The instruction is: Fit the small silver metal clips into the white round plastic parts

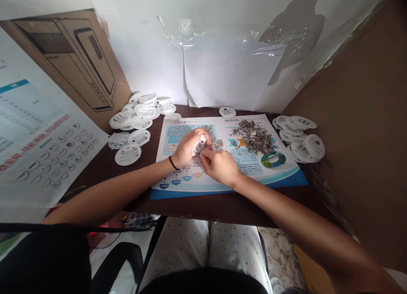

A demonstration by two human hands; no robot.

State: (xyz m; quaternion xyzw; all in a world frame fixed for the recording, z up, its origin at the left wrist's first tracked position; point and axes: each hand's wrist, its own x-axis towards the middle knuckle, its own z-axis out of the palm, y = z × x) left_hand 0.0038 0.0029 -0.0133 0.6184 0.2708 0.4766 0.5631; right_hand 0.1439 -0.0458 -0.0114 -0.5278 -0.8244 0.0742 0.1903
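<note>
Head view: my left hand grips a white disc (probably light, stiff; best rim-held); my right hand's grasp I cannot tell.

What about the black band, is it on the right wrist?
No, the black band goes around the left wrist, by the left hand holding a white disc.
</note>
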